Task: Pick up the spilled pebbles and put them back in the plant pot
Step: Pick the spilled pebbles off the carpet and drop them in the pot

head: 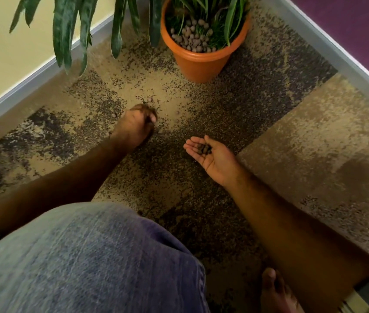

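Observation:
An orange plant pot [201, 62] stands on the carpet at the top middle, its soil covered with grey-brown pebbles [192, 38]. A few spilled pebbles [149, 100] lie on the tan carpet patch below and left of the pot, with another [177, 112] further right. My left hand [137, 123] is down on the carpet beside them, fingers pinched together at the tips; what they hold is hidden. My right hand [208, 154] is palm up and cupped, with several dark pebbles [205, 149] resting in it.
Long dark green leaves [70, 30] of another plant hang over the top left. Grey skirting [36, 75] runs along both walls, meeting behind the pot. My knee in blue denim [84, 256] fills the lower left, and a bare foot [273, 290] shows at the bottom right.

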